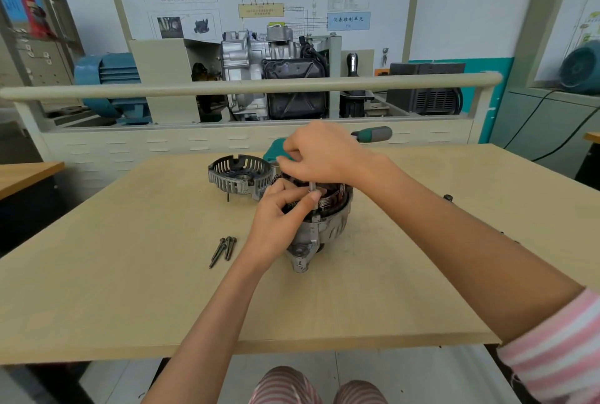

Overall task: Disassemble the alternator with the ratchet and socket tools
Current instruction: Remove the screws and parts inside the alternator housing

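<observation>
Head view, looking down at a pale wooden tabletop (357, 290). An alternator (319, 225) stands near the middle of the tabletop, toward the far edge, its copper windings showing at the top and its grey metal housing below.

The left hand (281, 220) rests on the alternator's near left side, its grip curled against the top of the housing, thumb pointing toward a thin metal shaft. Whether the fingers truly clasp the housing cannot be told.

The right hand (319, 153) is above the alternator, its grip closed around a ratchet (373, 134). The ratchet's green and grey handle sticks out past the hand toward the far right. A slim extension (312, 187) runs straight down from the hand into the top of the alternator.

Just behind and left of the alternator lies a removed end cover (240, 176), a slotted grey ring, open side up. Part of a green object (274, 150) shows behind the right hand.

Two long bolts (223, 250) lie side by side, touching, left of the alternator and nearer the front edge. A small dark part (448, 197) sits well apart toward the right edge.
</observation>
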`<action>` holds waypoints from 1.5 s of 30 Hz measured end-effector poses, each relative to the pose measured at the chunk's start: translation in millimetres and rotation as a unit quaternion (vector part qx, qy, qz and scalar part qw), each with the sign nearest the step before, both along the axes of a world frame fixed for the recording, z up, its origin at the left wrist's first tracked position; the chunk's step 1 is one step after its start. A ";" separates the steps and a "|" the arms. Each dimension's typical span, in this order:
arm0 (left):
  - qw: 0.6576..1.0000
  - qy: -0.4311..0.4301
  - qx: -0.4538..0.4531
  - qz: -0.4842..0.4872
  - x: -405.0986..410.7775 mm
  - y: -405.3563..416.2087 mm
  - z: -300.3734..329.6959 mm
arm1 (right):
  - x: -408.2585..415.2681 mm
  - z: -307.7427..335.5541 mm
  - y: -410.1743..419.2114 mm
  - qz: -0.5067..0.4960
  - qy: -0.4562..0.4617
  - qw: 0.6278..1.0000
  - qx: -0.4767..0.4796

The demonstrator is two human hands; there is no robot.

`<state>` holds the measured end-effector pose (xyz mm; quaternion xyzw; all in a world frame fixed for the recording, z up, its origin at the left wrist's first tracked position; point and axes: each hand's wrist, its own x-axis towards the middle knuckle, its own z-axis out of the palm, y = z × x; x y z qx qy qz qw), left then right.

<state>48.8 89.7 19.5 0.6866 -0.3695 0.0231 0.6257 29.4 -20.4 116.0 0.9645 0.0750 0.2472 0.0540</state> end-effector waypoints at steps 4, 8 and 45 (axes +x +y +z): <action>1.000 0.002 -0.012 0.007 3.7 -2.3 0.1 | -0.3 -5.8 4.7 -0.084 -0.037 0.996 -0.007; 1.000 0.003 -0.014 0.013 4.7 -5.1 -1.5 | 1.8 -14.6 18.1 -0.265 -0.081 0.961 -0.021; 1.000 0.000 0.013 0.018 1.5 -3.5 0.7 | -0.5 -8.4 14.2 -0.209 -0.048 0.977 -0.014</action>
